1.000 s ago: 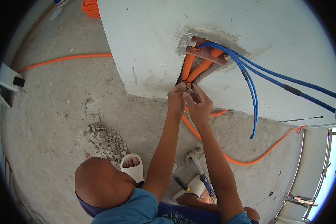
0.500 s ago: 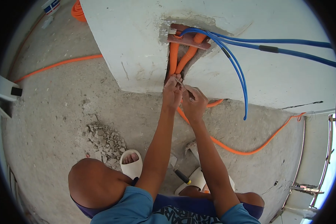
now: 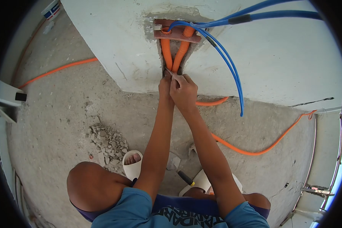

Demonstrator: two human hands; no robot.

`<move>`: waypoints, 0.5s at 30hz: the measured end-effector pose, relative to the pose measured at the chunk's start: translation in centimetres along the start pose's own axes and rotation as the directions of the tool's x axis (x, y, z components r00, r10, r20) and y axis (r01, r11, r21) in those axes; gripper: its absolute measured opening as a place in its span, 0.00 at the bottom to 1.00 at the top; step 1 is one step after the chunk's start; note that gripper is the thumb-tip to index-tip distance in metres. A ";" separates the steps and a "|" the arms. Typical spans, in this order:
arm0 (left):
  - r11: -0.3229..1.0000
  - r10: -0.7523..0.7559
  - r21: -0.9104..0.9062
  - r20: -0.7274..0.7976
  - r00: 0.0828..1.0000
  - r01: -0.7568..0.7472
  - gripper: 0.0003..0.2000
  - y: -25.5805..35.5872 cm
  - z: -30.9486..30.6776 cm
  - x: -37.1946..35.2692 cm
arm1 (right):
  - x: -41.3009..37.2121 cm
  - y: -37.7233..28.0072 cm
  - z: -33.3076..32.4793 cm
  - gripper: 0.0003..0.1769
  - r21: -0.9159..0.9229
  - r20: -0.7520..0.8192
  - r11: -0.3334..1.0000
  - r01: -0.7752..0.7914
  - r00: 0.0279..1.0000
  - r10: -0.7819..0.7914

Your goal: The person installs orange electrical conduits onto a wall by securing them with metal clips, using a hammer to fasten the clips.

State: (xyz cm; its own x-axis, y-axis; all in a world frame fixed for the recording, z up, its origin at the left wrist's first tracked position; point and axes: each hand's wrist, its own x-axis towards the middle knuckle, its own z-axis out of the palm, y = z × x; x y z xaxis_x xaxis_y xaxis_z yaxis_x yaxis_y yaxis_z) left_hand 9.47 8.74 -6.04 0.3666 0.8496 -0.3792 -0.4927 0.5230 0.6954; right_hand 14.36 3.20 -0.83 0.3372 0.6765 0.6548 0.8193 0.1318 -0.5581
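Note:
Two orange conduits (image 3: 166, 53) run down a chiselled slot in the white wall from a reddish-brown box (image 3: 176, 35). Blue cables (image 3: 227, 57) come out of the box's left opening. At the lower part of the slot, my left hand (image 3: 165, 84) is closed beside the conduits, its fingers partly hidden behind the other hand. Just right of it, my right hand (image 3: 183, 88) is closed in a pinch on a small, thin piece that I cannot make out, angled up to the left across the conduits.
Rubble (image 3: 108, 144) lies on the concrete floor left of my feet. A trowel with a black handle (image 3: 185, 178) rests between the sandals. Orange conduit (image 3: 250, 153) curves over the floor at the right. A white bucket (image 3: 51, 10) stands at the top left.
The view has shifted, so the wall and box appear further left and higher. My right hand has moved up and in front of my left hand, and the thin piece now lies across the conduits.

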 end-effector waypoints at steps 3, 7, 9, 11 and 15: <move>0.975 0.027 -0.223 0.100 0.995 -0.004 0.16 -0.4 -0.4 -0.3 | 0.8 0.1 -0.2 0.05 -0.020 0.044 1.000 0.002 0.999 -0.001; 0.843 0.115 -0.535 0.276 0.954 0.053 0.14 -0.9 -0.6 -0.9 | 0.9 0.4 -0.3 0.05 0.014 0.066 0.999 -0.035 0.997 0.034; 0.857 0.135 -0.511 0.344 0.929 0.065 0.13 -1.4 -1.1 -0.5 | 0.8 0.5 -0.3 0.05 0.062 0.053 0.996 -0.060 0.997 0.057; 0.863 0.150 -0.497 0.418 0.896 0.088 0.12 -2.4 -1.9 0.8 | 0.5 0.8 -0.2 0.06 0.104 0.027 0.992 -0.064 0.998 0.061; 0.855 0.112 -0.515 0.307 0.945 0.066 0.12 -1.8 -1.1 -0.2 | 0.6 0.0 -0.4 0.06 0.049 0.036 0.995 -0.082 0.996 0.080</move>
State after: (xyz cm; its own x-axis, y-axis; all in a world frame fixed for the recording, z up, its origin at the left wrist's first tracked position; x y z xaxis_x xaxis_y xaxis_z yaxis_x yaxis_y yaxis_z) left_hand 9.42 7.74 -7.90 0.5336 0.8406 -0.0927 -0.8034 0.5381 0.2550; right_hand 14.75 3.33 -0.28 0.3850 0.7103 0.5892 0.7649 0.1116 -0.6344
